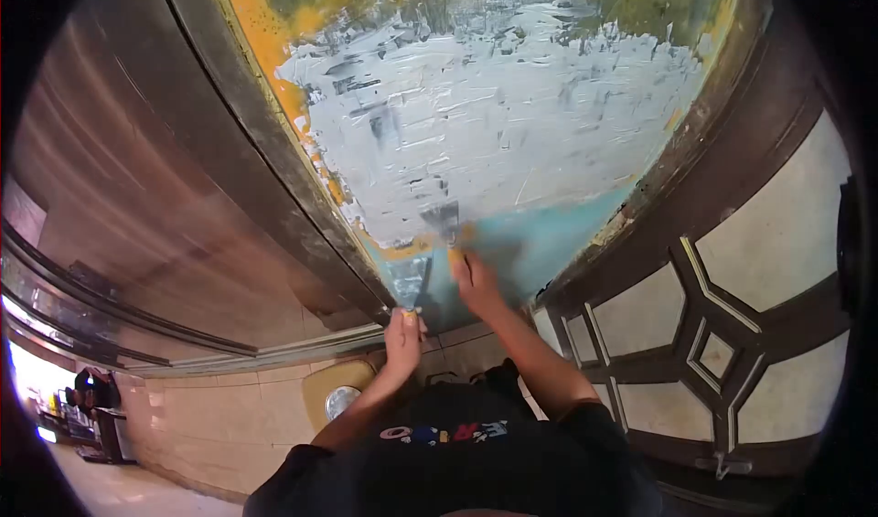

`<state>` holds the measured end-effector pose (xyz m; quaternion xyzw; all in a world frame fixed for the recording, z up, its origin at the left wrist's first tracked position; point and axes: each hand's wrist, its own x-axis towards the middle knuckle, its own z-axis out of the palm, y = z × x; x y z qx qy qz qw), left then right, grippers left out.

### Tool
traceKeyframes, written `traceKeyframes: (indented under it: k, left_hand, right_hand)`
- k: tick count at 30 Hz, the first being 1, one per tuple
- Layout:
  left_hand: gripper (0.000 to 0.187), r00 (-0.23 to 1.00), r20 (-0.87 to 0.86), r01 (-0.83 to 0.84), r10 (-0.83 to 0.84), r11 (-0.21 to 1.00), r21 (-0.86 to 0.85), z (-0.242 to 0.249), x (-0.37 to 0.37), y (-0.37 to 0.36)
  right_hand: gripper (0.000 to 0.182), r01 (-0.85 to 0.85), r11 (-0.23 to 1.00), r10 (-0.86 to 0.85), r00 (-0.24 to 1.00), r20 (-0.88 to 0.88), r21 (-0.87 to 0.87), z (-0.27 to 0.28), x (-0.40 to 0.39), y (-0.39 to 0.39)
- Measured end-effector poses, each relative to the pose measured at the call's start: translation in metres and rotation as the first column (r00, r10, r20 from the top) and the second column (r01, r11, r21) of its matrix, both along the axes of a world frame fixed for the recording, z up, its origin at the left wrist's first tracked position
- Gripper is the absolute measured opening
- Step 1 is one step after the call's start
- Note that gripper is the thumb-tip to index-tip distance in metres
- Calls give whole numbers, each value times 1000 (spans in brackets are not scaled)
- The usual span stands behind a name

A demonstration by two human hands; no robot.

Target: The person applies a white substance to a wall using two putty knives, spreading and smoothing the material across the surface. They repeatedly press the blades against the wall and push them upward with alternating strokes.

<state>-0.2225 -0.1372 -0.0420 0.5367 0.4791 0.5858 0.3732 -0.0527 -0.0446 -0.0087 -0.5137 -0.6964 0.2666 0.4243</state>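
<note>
My right hand [476,287] grips the yellow handle of a putty knife [444,217], whose blade lies against the lower part of the wall near the edge of the white putty [494,115]. Lower and to the left, my left hand [402,336] is closed on the handle of a second, wider putty knife [408,275]. That blade points up and has whitish smears on it. Putty covers the middle of the wall in rough streaks. Beneath it a band of light blue paint [540,234] shows, and above it a patchy yellow-green surface [640,0].
Dark wooden frames [265,142] border the wall on both sides. To the right stands a dark door with pale panels [640,307]. A yellowish stool [320,380] with a round metallic item [342,402] is on the tiled floor at lower left.
</note>
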Motion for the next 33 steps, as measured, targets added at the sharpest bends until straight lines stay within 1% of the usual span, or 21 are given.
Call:
traceKeyframes:
  k: [1, 2, 3, 5, 6, 8, 10, 12, 14, 16, 17, 18, 19, 21, 23, 25, 27, 29, 30, 32, 33]
  left_hand:
    - [28, 1000, 8, 4, -5, 997, 79, 23, -3, 10]
    - [30, 998, -61, -11, 19, 992, 126, 49, -6, 20]
    - [34, 997, -71, -15, 26, 987, 158, 63, -8, 33]
    - [39, 996, -75, -31, 45, 983, 180, 71, -11, 51]
    - [35, 991, -106, -67, 84, 987, 149, 65, -11, 60]
    - [30, 982, -140, -109, 125, 988, 113, 32, -12, 60]
    - [31, 977, -196, -96, 84, 994, -51, -16, -7, 38]
    - [32, 996, -51, -78, 69, 980, -183, -25, 3, 12]
    - [31, 996, -20, -88, 86, 984, -158, -16, 5, 7]
    - [30, 997, -32, -72, 73, 996, 44, 10, 3, 21]
    - [30, 999, 13, -54, 53, 995, 81, 26, 3, 32]
    - [29, 999, -30, -32, 36, 992, 120, 58, 4, 40]
    - [29, 997, -73, -15, 26, 987, 157, 89, 8, 48]
    - [28, 993, -116, 9, 4, 994, 110, 117, 16, 73]
    - [27, 987, -159, 31, -21, 998, 61, 105, 16, 74]
    - [27, 954, -299, -25, 22, 1000, -7, 50, 17, 76]
    - [30, 956, -291, -53, 25, 995, -90, -4, 19, 46]
    - [31, 965, -256, -80, 56, 993, -83, -9, 20, 17]
    - [32, 972, -222, -102, 81, 991, -88, -5, 20, 4]
    - [32, 968, -242, -75, 64, 997, -33, 21, 15, 10]
    - [32, 963, -261, -56, 64, 998, 37, 41, 12, 23]
  right_hand:
    - [32, -36, 998, 31, 995, -93, -53, -27, 4, -16]
    - [32, -82, 992, 63, 981, -184, -98, -46, 9, -34]
    - [32, -89, 992, 71, 981, -178, -91, -54, 11, -48]
    - [31, -96, 985, 48, 950, -308, -142, -66, 14, -69]
    - [31, -107, 983, 57, 951, -304, -148, -49, 13, -66]
    - [30, -114, 993, 116, 955, -273, 24, 16, 5, -46]
    - [31, -125, 987, 147, 955, -258, 101, 67, -6, -22]
    - [31, -131, 976, 171, 956, -240, 172, 76, -9, -10]
    - [31, -131, 991, 136, 971, -199, 37, 45, -11, 3]
    - [31, -46, 999, 46, 999, 7, 14, -40, 3, -4]
    - [32, -87, 988, 74, 992, -102, -128, -66, 11, -27]
    - [32, -142, 956, 88, 973, -213, -255, -82, 18, -46]
    - [32, -146, 958, 94, 973, -209, -247, -87, 22, -55]
    - [32, -98, 981, 38, 945, -326, -169, -92, 26, -82]
    - [35, -69, 983, 11, 948, -319, -170, -46, 34, -68]
    - [37, -47, 996, 15, 932, -361, -79, 16, 37, -39]
    - [37, -64, 998, 62, 911, -407, 8, 62, 33, -14]
    - [33, -95, 979, 133, 968, -211, 180, 83, 23, -2]
    - [33, -93, 981, 128, 970, -208, 171, 70, 24, -2]
    - [34, -21, 1000, 20, 998, -56, -6, 4, 24, 6]
    - [34, -2, 999, -1, 998, 55, 39, -53, 33, 2]
